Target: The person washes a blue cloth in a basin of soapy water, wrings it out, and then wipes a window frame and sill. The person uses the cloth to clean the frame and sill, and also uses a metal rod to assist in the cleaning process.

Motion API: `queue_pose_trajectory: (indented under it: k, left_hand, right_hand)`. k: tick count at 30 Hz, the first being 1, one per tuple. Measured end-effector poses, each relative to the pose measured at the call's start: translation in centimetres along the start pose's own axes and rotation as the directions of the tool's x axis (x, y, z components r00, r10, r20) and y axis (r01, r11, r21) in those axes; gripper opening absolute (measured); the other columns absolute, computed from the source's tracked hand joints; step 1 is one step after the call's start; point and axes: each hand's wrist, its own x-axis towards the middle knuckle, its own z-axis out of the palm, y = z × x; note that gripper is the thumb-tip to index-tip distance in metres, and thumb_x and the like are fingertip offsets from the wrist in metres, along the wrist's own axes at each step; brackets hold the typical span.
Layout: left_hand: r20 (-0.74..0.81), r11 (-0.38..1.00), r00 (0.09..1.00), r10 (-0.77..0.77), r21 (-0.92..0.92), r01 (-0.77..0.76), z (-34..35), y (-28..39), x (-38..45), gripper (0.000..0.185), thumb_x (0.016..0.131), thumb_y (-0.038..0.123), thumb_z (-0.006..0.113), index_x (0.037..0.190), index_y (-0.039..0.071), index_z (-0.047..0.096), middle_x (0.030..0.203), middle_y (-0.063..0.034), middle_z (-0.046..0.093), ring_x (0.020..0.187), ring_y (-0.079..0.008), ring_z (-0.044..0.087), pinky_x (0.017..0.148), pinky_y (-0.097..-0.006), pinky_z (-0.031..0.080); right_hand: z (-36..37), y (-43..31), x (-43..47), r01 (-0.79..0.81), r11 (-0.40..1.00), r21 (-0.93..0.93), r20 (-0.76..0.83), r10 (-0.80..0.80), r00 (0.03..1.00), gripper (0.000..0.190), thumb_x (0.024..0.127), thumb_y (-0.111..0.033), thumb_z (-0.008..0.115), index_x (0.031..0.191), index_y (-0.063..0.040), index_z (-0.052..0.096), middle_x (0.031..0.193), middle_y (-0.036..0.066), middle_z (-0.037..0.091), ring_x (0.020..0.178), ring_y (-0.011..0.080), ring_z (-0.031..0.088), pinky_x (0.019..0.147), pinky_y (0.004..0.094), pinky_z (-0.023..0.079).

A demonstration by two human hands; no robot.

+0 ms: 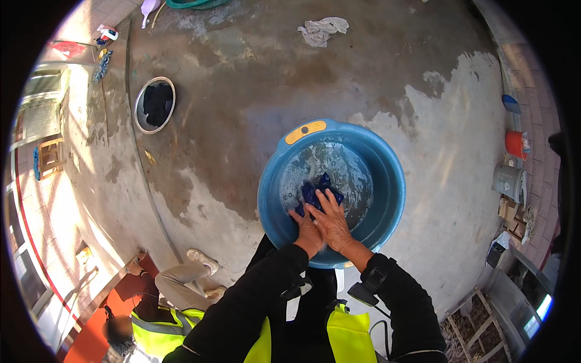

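A round blue plastic basin stands in front of me with soapy water inside. My right hand presses on a wet dark blue cloth in the water, its fingers spread over the cloth. My left hand lies beside it at the cloth's lower left edge, thumb side against my right hand. Whether the left fingertips grip any fabric is hidden by the cloth and water.
A metal bowl with dark cloth stands on the concrete at the left. A crumpled pale rag lies ahead. At lower left sits a person in a yellow vest. Along the right wall are a red bucket and a grey bucket.
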Motion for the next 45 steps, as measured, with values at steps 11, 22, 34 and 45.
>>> queue_pose_trajectory:
  k: [11, 22, 34, 45]
  left_hand:
    - [-0.1, 0.987, 0.994, 0.041, -0.153, -0.057, -0.2, -0.2, 0.0, 0.059, 0.088, 0.038, 0.043, 0.143, 0.02, 0.034, 0.149, -0.029, 0.008, 0.136, -0.053, 0.004, 0.086, -0.0813, 0.013]
    - [0.007, 1.0, 1.0, 0.0, -0.008, 0.0, -0.5, 0.1, 0.2, 0.053, 0.093, 0.027, 0.043, 0.144, 0.028, 0.031, 0.152, -0.021, 0.005, 0.136, -0.0507, -0.003, 0.091, -0.0787, 0.015]
    - [-0.044, 0.999, 0.998, -0.036, 0.025, 0.037, 0.3, 0.4, 0.6, 0.063, 0.09, 0.029, 0.049, 0.147, 0.017, 0.024, 0.151, -0.0193, 0.015, 0.137, -0.0466, 0.012, 0.088, -0.0791, 0.02]
    - [-0.14, 0.977, 0.968, 0.209, 0.08, -0.2, -2.9, -2.2, -1.9, 0.066, 0.089, 0.006, 0.045, 0.145, 0.034, 0.025, 0.152, -0.0213, 0.005, 0.136, -0.048, 0.017, 0.094, -0.07, 0.028]
  right_hand:
    - [-1.8, 1.4, 13.7, -0.159, 0.947, -0.28, -0.118, 0.131, 0.984, 0.016, 0.084, -0.02, 0.057, 0.099, -0.017, 0.063, 0.106, 0.012, 0.06, 0.099, 0.032, 0.055, 0.079, 0.0505, 0.044]
    - [-1.7, 3.4, 2.3, -0.174, 0.971, 0.164, -0.327, 0.22, 0.919, 0.04, 0.085, -0.007, 0.055, 0.125, -0.014, 0.054, 0.136, 0.017, 0.04, 0.122, 0.0399, 0.039, 0.101, 0.0443, 0.036]
    - [-0.5, 2.1, 9.1, 0.106, 0.976, -0.192, -0.119, -0.13, 0.984, 0.039, 0.07, -0.012, 0.066, 0.108, -0.021, 0.063, 0.126, 0.006, 0.047, 0.125, 0.0304, 0.036, 0.1, 0.0568, 0.027]
    - [-5.8, 6.3, 6.2, -0.091, 0.995, -0.035, -0.52, 0.06, 0.852, 0.011, 0.086, -0.008, 0.055, 0.094, -0.012, 0.062, 0.093, 0.011, 0.06, 0.092, 0.0338, 0.058, 0.074, 0.045, 0.048]
